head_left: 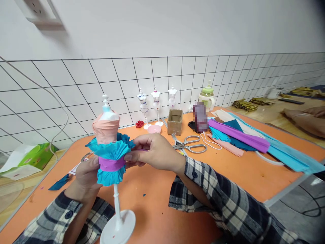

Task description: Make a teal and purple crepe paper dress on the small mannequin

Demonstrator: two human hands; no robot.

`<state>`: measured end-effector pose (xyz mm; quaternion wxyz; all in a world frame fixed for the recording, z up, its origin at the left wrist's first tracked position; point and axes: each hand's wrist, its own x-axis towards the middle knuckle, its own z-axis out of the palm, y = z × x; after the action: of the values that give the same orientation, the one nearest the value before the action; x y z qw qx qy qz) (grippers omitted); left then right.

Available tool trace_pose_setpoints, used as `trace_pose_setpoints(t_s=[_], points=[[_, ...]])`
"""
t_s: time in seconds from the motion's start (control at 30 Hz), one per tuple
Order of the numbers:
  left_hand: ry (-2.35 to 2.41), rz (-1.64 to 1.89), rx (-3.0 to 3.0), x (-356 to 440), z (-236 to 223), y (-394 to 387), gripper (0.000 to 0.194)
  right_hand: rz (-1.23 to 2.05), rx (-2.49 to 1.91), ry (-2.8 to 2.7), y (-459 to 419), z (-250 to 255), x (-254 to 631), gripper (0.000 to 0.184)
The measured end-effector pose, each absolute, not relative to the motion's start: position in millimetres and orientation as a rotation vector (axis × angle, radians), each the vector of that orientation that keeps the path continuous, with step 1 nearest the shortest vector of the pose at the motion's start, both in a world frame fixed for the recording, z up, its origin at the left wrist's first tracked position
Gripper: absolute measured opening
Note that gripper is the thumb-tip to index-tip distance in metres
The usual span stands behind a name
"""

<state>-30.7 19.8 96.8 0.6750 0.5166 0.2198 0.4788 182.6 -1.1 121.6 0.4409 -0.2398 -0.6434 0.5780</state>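
Note:
A small white mannequin stand (117, 222) carries a paper dress: a peach bodice (106, 130), a blue ruffled crepe skirt (111, 150) and a purple paper band (111, 164) round the waist. My left hand (85, 178) is closed round the back of the dress at the waist and holds the mannequin tilted above the orange table (228, 169). The fingers of my right hand (152, 152) are pinched on the right end of the purple band, against the skirt.
Scissors (190, 145), a small cardboard box (175, 122), three little mannequins (156, 101), a pink dish (154, 128) and a green-lidded jar (207, 98) sit further back. Purple, blue and peach crepe paper sheets (243, 137) lie at right. A tissue box (33, 157) lies left. Another person's arm (304, 120) rests far right.

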Motion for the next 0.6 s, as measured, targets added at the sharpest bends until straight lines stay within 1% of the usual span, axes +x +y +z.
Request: trace_pose_setpoints(t_s=[0.1,0.17,0.27,0.43,0.5,0.6], points=[[0.471,1.052,1.285,-25,106,21,0.041,1.483,-0.562,-1.533,-2,122,182,0.039],[0.498,1.091,1.307,-17,111,22,0.042,1.476,-0.541,-1.513,-3,122,182,0.041],[0.545,1.104,1.293,-10,113,25,0.044,1.352,-0.555,-1.516,-4,121,180,0.039],[0.647,1.144,1.320,-17,109,25,0.022,1.182,-0.624,-1.436,-2,120,181,0.037],[0.628,1.120,1.387,-19,111,21,0.027,1.146,-0.664,-1.402,0,120,182,0.038],[0.623,1.077,1.525,-17,114,17,0.046,1.064,-0.737,-1.426,3,118,183,0.037]])
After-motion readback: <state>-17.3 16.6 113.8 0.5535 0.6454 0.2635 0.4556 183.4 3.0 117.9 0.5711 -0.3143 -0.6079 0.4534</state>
